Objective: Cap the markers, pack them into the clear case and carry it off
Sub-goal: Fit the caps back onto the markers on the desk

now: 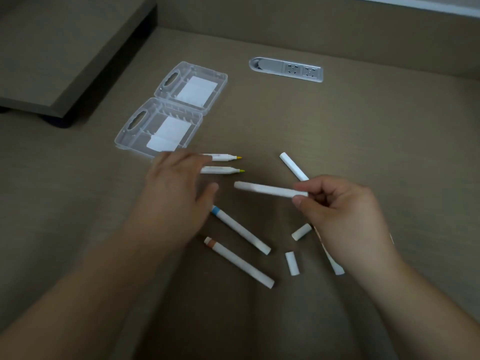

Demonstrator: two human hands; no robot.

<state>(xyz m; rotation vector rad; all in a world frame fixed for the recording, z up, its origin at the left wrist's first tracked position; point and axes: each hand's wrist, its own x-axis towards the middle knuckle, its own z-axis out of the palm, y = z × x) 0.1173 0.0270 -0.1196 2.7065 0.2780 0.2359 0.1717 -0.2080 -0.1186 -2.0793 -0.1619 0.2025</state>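
White marker point(267, 189) pinched in right hand point(345, 216) fingertips

You face a brown table point(363, 126) under dim light. A recessed silver socket strip point(286, 69) sits ahead; a raised shelf point(65, 48) stands far left.

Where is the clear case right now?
In the head view the clear case lies open on the desk, upper left, just beyond the left hand and left of the power socket strip.
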